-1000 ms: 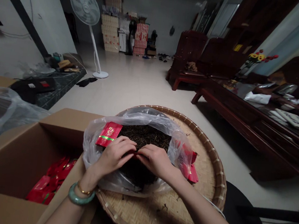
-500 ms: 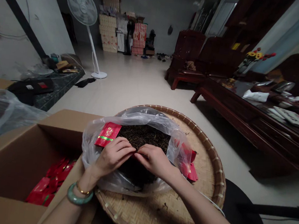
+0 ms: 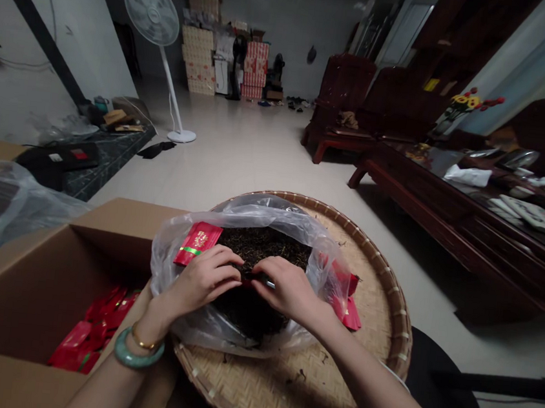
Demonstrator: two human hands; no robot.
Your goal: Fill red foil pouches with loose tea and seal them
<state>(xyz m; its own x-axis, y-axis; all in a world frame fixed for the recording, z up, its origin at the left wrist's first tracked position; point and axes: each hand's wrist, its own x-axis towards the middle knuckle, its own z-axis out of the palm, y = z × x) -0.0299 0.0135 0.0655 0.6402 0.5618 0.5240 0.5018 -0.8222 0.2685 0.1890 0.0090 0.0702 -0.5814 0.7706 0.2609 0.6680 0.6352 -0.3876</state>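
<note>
Above the open, translucent plastic bag [image 3: 162, 286], the bare left hand [image 3: 206, 276] and bare right hand [image 3: 290, 289] meet at a small dark red piece [image 3: 247, 282], apparently a packet, most of it screened from me by the fingers. Thumbs and bent fingertips close on it from either side; how firm the pinch is, I cannot tell. A thin pale strip [image 3: 270, 284] shows by the right thumb, its nature unclear.

Handling, in my judgement: the two grips should be even, the edge level and the fingers steady, since a one-sided pull could crease or skew so small a piece. Its position over the bag is sound, as anything shed would drop back inside. The left wrist's green bangle [image 3: 137, 361] should stay clear of the loose plastic.

Containers: the bag holds a heap of dark, dry, leaf-like strands [image 3: 272, 246]. One flat red packet with a green band and gold marks [image 3: 199, 243] lies at its left side. Beneath is a round woven bamboo tray [image 3: 402, 334], scattered with dark fragments; further red packets [image 3: 350, 315] lie at the bag's right side, some seen through the plastic. To the left, an open brown cardboard box [image 3: 19, 294] contains a loose pile of red packets [image 3: 75, 347].
</note>
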